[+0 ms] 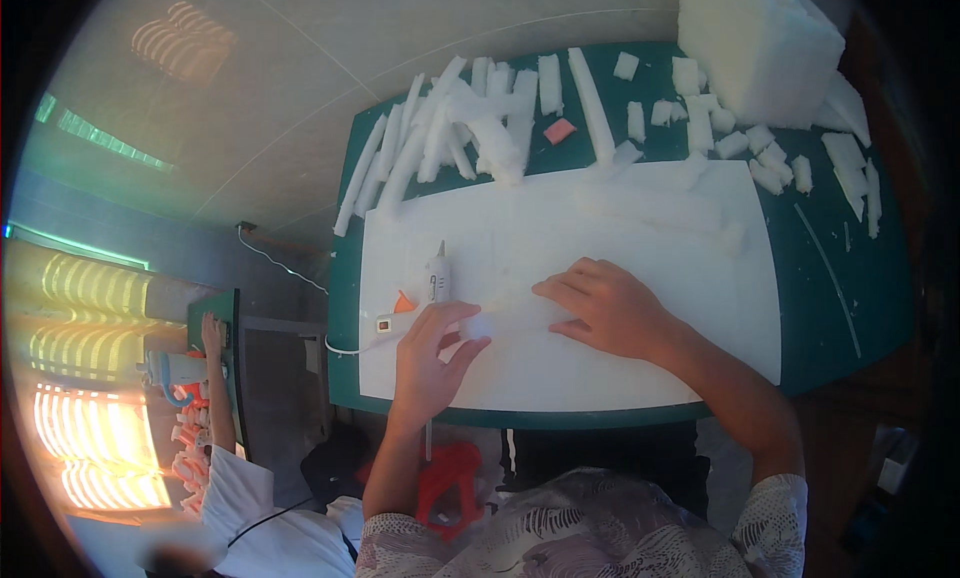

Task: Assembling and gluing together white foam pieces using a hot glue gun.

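My left hand (432, 356) is at the left part of a white board (640, 378), its thumb and fingers curled around a small whitish piece (477, 326) that looks like foam. A white glue gun (437, 278) with an orange trigger lies just beyond that hand, its nozzle pointing away from me. To the right, my right hand (612, 310) rests low over the board with fingers stretched toward the left hand. I see nothing gripped in it. A faint pale shape lies between the two hands, too washed out to name.
Long white foam strips (430, 128) are heaped at the far left of the green table (840, 318). Small foam pieces (770, 163) and a big white foam block (755, 53) sit at the far right. A pink piece (560, 131) lies between. Another person's arm (222, 398) works at the left.
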`<state>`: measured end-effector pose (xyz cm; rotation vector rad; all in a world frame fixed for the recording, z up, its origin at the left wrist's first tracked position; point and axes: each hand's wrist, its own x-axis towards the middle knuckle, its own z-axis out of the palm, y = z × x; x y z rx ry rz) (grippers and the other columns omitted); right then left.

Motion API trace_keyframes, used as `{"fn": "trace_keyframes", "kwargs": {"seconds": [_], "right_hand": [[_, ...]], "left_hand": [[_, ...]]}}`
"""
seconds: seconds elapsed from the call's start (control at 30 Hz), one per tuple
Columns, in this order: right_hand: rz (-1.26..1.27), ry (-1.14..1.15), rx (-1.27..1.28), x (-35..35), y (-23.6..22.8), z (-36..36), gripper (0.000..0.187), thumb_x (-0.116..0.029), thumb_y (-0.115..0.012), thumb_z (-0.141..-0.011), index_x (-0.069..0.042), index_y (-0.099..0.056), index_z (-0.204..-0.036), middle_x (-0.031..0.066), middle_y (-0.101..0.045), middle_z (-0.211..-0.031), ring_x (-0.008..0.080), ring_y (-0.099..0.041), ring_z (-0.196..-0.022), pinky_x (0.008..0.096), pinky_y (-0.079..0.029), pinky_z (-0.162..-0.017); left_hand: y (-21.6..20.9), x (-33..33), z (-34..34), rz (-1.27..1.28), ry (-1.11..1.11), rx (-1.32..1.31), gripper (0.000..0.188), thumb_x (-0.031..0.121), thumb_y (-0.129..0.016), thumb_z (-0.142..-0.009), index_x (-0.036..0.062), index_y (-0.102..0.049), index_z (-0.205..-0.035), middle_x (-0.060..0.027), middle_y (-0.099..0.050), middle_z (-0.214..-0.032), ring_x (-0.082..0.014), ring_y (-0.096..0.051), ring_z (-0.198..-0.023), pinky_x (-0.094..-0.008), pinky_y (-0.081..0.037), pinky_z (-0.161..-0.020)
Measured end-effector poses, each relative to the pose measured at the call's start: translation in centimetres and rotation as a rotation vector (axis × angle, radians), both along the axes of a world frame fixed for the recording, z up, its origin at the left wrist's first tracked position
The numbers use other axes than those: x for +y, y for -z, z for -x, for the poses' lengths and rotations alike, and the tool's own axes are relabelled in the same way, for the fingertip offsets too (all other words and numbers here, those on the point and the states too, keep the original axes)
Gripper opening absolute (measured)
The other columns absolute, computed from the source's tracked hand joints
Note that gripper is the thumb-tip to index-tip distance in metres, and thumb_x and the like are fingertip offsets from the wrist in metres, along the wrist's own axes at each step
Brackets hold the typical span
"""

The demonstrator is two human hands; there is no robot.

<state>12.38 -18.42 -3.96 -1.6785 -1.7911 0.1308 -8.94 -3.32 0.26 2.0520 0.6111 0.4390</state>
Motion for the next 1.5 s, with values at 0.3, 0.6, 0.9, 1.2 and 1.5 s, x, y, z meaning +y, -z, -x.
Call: {"fn": "trace_keyframes", "kwargs": {"seconds": [0.3, 0.6, 0.9, 1.2, 1.5], "right_hand": [[0.019, -0.001, -0.013, 0.0, -0.1, 0.0, 0.046, -0.023, -0.077, -0.077, -0.009, -0.062, -0.119, 0.0066, -0.066, -0.109, 0.026, -0.059, -0.102, 0.037, -0.049, -0.089], [0.004, 0.001, -0.042, -0.1, 0.0, 0.1, 0.046, -0.024, -0.077, -0.077, -0.009, -0.062, -0.118, 0.0058, -0.066, -0.109, 0.0254, -0.059, -0.1, 0.0367, -0.049, -0.089], [0.016, 0.009, -0.044, 0.0, -0.1, 0.1, 0.045, -0.024, -0.076, -0.078, -0.009, -0.063, -0.119, 0.0057, -0.066, -0.109, 0.0243, -0.059, -0.102, 0.0363, -0.048, -0.09], [0.031, 0.016, -0.039, 0.0, -0.1, 0.2, 0.046, -0.024, -0.077, -0.078, -0.009, -0.063, -0.119, 0.0054, -0.066, -0.111, 0.0243, -0.059, -0.103, 0.0365, -0.048, -0.091], [0.036, 0.011, -0.028, 0.0, 0.0, 0.2, 0.047, -0.023, -0.077, -0.077, -0.009, -0.063, -0.119, 0.0052, -0.067, -0.111, 0.0239, -0.059, -0.103, 0.0363, -0.048, -0.091]], "left_hand": [[-0.5, 0.6, -0.8, -0.098, 0.033, 0.059, 0.037, -0.008, -0.072, -0.08, 0.0005, -0.061, -0.114, -0.0095, -0.06, -0.114, -0.019, -0.064, -0.104, -0.0304, -0.057, -0.089], [-1.1, 0.4, -1.8, -0.209, 0.098, 0.164, 0.03, -0.003, -0.074, -0.081, -0.0002, -0.064, -0.109, -0.0107, -0.065, -0.107, -0.0201, -0.067, -0.097, -0.0326, -0.059, -0.086], [-0.5, 0.0, -2.1, -0.339, 0.141, 0.126, 0.025, 0.006, -0.071, -0.084, 0.0025, -0.063, -0.108, -0.013, -0.066, -0.1, -0.0319, -0.066, -0.086, -0.0368, -0.054, -0.074], [-0.4, 0.4, -2.2, -0.387, 0.169, 0.154, 0.025, 0.003, -0.075, -0.081, 0.002, -0.066, -0.104, -0.0092, -0.067, -0.099, -0.0223, -0.069, -0.083, -0.031, -0.059, -0.073], [-0.2, 0.3, -2.2, -0.39, 0.176, 0.153, 0.024, 0.002, -0.074, -0.081, 0.0015, -0.065, -0.104, -0.0094, -0.067, -0.096, -0.0219, -0.068, -0.083, -0.0304, -0.059, -0.073]]}}
